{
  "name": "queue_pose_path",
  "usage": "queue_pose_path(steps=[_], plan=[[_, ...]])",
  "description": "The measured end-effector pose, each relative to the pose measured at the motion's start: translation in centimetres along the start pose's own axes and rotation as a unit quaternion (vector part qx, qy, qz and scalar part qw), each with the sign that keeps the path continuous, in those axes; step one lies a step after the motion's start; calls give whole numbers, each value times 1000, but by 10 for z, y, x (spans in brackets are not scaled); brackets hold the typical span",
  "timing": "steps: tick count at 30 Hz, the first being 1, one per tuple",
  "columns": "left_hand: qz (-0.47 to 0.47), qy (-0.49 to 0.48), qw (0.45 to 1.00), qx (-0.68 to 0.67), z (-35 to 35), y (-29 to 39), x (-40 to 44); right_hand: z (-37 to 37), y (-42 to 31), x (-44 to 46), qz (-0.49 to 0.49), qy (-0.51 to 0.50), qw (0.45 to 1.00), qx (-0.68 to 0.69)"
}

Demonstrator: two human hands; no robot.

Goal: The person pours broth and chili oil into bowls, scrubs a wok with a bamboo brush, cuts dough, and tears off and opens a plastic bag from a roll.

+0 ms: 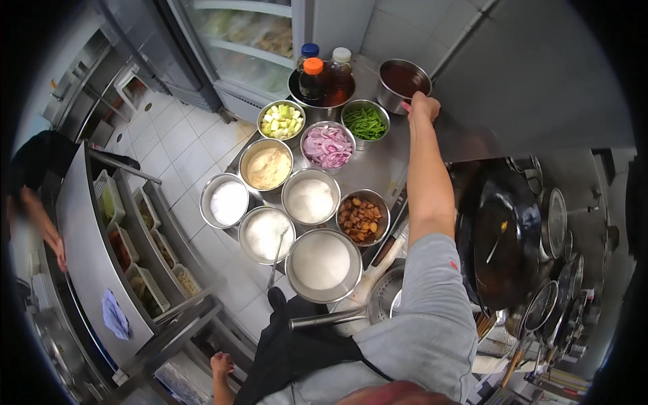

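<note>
My right arm is stretched far forward over the steel counter [361, 165]. My right hand [423, 106] is closed at the near edge of a steel pot [403, 82] with dark reddish-brown liquid inside; the exact grip is partly hidden. Left of the pot is a bowl of cut green vegetable [365, 123], with sliced purple onions [328, 146] close by. Down at my side hangs my left hand [221, 364], its fingers loosely curled and apart, with nothing seen in it.
Bottles [312, 79] stand in a dark-liquid pot. Several bowls hold white powders [265, 234], pale yellow powder [268, 168], chopped pieces [282, 121] and brown chunks [363, 217]. A black wok [503, 236] lies right, a strainer [386, 297] near my body. Another person's hand [59, 253] rests left.
</note>
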State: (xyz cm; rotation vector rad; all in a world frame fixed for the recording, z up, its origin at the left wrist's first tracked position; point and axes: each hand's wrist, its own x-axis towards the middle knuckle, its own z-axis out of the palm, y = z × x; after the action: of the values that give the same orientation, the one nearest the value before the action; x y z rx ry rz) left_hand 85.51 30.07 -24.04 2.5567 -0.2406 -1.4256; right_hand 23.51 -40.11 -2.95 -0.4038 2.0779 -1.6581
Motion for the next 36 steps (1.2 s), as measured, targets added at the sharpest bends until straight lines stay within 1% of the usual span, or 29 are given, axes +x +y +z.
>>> queue_pose_path(steps=[2, 5, 8, 10, 12, 14, 16, 18, 20, 22, 23, 24, 27, 30, 31, 34, 36], plan=[[9, -8, 1000, 5, -1, 3, 5, -10, -8, -12, -13, 7, 1000, 9], [37, -33, 999, -19, -4, 20, 12, -32, -25, -31, -18, -22, 999, 23], [79, -46, 996, 20, -4, 32, 41, -56, -42, -64, -31, -38, 998, 44], [91, -98, 991, -18, -3, 35, 73, -81, -53, -95, -27, -56, 997, 40], [153, -120, 980, 48, 0, 49, 100, -104, -54, -116, -33, -95, 992, 72], [249, -139, 955, 76, 7, 71, 109, -129, -50, -136, -28, -118, 989, 86], [231, -213, 949, 13, 16, 90, 124, -161, -49, -164, -35, -146, 982, 113], [281, -247, 927, 20, 25, 110, 127, -201, -43, -194, -30, -181, 976, 116], [303, -270, 912, 69, 32, 134, 122, -242, -33, -222, -39, -163, 981, 99], [303, -331, 892, 63, 32, 155, 95, -290, -27, -256, -34, -167, 981, 92], [295, -358, 881, 91, 33, 165, 84, -313, -22, -267, -17, -152, 985, 80], [289, -382, 870, 113, 34, 173, 73, -338, -18, -285, -22, -156, 984, 81], [316, -419, 826, 205, 38, 185, 38, -409, -7, -324, -20, -137, 990, 41], [332, -485, 769, 250, 49, 193, -19, -474, 3, -357, -12, -117, 993, 13], [360, -494, 743, 274, 57, 194, -39, -494, 8, -365, -10, -106, 994, 6], [388, -591, 663, 247, 73, 204, -139, -544, 22, -384, 16, -80, 997, -13], [423, -601, 643, 215, 100, 208, -185, -575, 33, -385, 26, -69, 997, -18]])
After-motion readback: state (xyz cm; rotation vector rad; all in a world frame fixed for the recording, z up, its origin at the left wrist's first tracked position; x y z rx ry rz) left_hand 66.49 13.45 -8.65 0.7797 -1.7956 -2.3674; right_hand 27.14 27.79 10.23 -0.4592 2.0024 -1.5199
